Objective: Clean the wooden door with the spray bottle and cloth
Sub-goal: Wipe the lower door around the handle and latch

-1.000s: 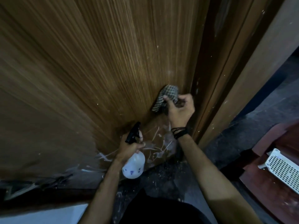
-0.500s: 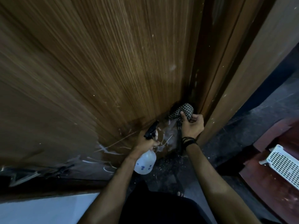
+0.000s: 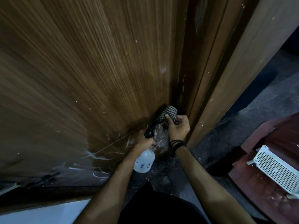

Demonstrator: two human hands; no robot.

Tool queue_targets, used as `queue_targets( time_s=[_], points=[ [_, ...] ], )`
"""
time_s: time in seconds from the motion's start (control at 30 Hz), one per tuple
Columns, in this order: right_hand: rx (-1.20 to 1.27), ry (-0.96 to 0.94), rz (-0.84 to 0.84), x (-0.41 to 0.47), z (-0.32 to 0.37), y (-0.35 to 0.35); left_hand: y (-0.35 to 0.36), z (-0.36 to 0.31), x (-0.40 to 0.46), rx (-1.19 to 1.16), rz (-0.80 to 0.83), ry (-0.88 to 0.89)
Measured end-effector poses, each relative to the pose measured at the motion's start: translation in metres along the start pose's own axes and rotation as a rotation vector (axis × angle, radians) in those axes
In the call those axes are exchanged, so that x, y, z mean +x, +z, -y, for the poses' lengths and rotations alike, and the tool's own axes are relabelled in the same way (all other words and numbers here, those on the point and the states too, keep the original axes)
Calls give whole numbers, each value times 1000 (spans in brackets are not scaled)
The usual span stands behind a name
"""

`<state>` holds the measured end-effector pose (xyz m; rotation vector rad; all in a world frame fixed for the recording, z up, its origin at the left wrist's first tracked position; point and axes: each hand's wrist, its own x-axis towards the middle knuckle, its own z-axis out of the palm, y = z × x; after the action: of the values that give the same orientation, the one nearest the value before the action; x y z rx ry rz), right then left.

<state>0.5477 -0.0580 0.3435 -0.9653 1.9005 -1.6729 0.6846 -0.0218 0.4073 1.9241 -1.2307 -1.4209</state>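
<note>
Wooden door (image 3: 84, 75) fills most of our view, grain running down to a scuffed lower corner streaked with pale marks. Door frame (image 3: 215, 88) stands just to its right; dark floor (image 3: 161, 180) below.

White perforated basket (image 3: 275, 172) lies well apart at the right, on a reddish piece we cannot identify.

Spray bottle (image 3: 144, 160) hangs low near the door's bottom edge, translucent body down, black nozzle aimed toward the wood. Our left hand (image 3: 144, 143) grips its neck, fingers curled round under the nozzle; whether one sits on the trigger we cannot tell.

Checked cloth (image 3: 168, 114) is bunched against the door, close to the frame. Our right hand (image 3: 178, 126) holds it, fingers curled into the bundle, thumb laid over the fabric. Dark bands circle that wrist.

Step in hand, as we judge it: wiping the lower right corner, bottle ready for another spray. The next move likely calls for firm pressure across the white streaks to the left, spraying first where they look heaviest.
</note>
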Motion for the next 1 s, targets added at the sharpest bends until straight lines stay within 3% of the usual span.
queue_targets(
  time_s=[0.07,0.23,0.3,0.47,0.73,1.0],
  points=[
    [67,-59,38,6,23,16,-5,6,6,19,-42,45],
    [98,-171,4,5,29,35,-21,13,13,2,-54,-35],
    [103,-52,22,2,8,38,-23,15,18,8,-51,-28],
    [268,651,-118,6,-3,41,-18,10,15,-2,-7,3],
    [878,691,-188,37,104,37,-12,8,13,-66,27,95],
    [584,856,-243,17,48,33,-26,15,9,-137,13,78]
  ],
)
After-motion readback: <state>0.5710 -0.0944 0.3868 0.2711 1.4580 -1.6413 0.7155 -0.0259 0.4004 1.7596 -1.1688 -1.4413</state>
